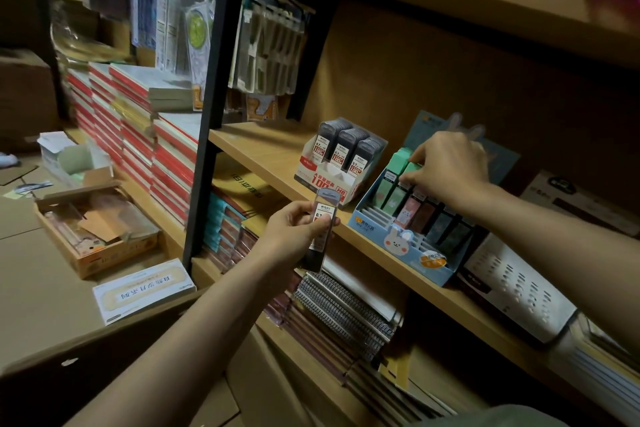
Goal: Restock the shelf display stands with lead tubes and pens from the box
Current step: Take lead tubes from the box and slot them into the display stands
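Note:
My left hand (294, 230) grips a small stack of dark lead tubes (320, 218) with white labels, held in front of the shelf edge. Behind it on the wooden shelf (263, 149) stands a white and red display stand (337, 163) filled with dark lead tubes. To its right sits a blue rabbit-print display stand (408, 246) holding green, pink and dark tubes in rows. My right hand (446, 170) reaches into the back of that stand and pinches a green tube (408, 172) there.
An open cardboard box (97, 229) with packaging lies on the floor at left, beside a white flat box (142, 291). Stacks of red notebooks (138, 135) fill the left shelf. Spiral notebooks (346, 302) lie below. A black upright post (214, 97) divides the shelves.

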